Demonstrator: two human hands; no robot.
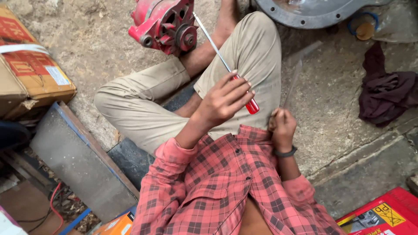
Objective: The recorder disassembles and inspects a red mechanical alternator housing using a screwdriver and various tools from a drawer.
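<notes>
Below the red alternator (164, 24), which rests on the concrete floor (100, 48) between the person's bent legs, both hands work at lap level. The left hand (224, 99) grasps a long screwdriver (224, 64) by its red handle, fingers wrapped loosely round it; the metal shaft runs up and left from the handle, its tip reaching the alternator's pulley end. The right hand (283, 126) is clenched on the lower end of a thin, pale, blurred rod (295, 80) that rises away from the alternator's side; what the rod is cannot be told. Right of the alternator, well apart, lies a dark maroon cloth (385, 89). Left of it sits a cardboard box (28, 74). Just right of the alternator, a grey metal plate (313, 15) meets the upper frame edge.
</notes>
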